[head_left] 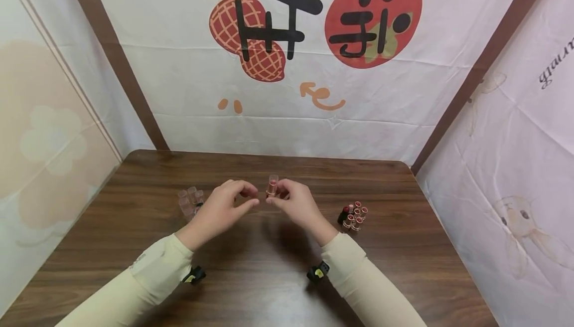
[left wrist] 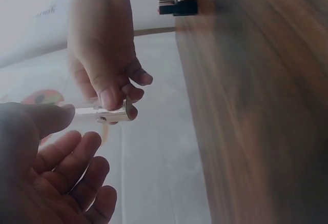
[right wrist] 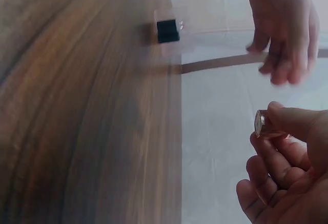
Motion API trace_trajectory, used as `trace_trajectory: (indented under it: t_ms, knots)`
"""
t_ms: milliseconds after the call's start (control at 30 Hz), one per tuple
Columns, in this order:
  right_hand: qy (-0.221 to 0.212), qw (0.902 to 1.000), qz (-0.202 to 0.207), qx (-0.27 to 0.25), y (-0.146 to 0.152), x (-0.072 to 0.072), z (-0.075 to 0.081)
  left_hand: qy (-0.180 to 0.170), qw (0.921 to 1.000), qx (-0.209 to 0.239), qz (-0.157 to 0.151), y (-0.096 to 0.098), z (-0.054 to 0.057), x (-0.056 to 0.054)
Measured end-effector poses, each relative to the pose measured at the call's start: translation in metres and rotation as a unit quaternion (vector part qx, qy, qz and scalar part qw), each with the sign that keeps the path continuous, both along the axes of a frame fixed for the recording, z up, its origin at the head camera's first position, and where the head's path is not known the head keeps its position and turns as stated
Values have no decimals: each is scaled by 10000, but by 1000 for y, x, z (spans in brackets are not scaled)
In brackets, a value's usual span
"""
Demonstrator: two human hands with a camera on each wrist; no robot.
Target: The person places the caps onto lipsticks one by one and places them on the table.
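A lipstick with a gold base and a clear cap [head_left: 272, 185] stands upright above the table, pinched between the thumb and fingers of my right hand [head_left: 299, 203]. In the left wrist view, the right fingertips hold the lipstick [left wrist: 114, 115] by its gold base. My left hand [head_left: 226, 206] is just left of it, fingers loosely bent and apart with nothing between them in the head view. To the left, several clear caps [head_left: 191, 198] stand on the table, partly behind the left hand, with a small dark piece among them.
Right of the right forearm, several uncapped lipsticks [head_left: 358, 212] with gold bases stand in a cluster, a black one [head_left: 343, 215] beside them. The brown wooden table [head_left: 278, 302] ends at a printed cloth wall [head_left: 278, 132], with cloth on both sides too.
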State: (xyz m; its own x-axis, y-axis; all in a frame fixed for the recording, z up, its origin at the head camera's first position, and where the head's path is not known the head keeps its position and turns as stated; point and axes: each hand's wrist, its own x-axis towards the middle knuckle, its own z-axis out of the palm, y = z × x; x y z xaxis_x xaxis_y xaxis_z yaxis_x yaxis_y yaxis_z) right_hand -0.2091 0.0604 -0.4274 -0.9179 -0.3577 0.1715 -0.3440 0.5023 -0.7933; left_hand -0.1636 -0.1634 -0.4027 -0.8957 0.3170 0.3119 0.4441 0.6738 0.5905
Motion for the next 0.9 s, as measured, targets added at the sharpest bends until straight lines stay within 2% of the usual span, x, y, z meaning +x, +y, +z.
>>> trace_trajectory:
  t_ms: [333,700,900]
  knots:
    - [76,9992,-336,195,-19,-38,-17,-112,9996,-14,243,-23,-20,20]
    - [59,9942,-648,857,-34,-70,-23,-132,9996,5,245,-29,-28,33]
    - [-92,9916,-877,949,-36,-82,-31,-58,9995,-10,298,-30,-34,37]
